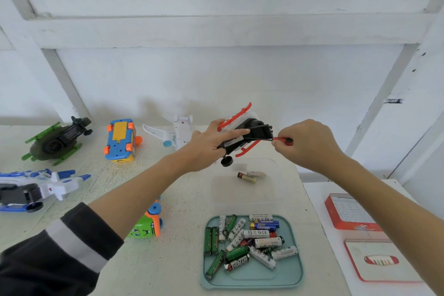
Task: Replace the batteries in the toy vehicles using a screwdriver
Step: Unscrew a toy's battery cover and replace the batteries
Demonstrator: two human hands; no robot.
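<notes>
Toy helicopter (pixel 242 134) in L hand (pixel 206 149), screwdriver (pixel 283 140) in R hand (pixel 310 144)

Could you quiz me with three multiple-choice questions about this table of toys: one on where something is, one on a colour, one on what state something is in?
1. Where do the two loose batteries lie?
A. in the clear container beyond the teal tray
B. on the orange-wheeled blue toy
C. in the red tin

2. What colour are the skids of the toy helicopter being held up?
A. green
B. red
C. yellow

3. What is the right hand doing?
A. resting flat on the table
B. picking a battery from the tray
C. pinching the red-handled screwdriver against the toy

Answers: 1 A, they lie inside the clear container just past the tray. 2 B, red skids frame the black underside that the left hand steadies. 3 C, its fingertips pinch the handle, with the shaft reaching the toy.
</notes>
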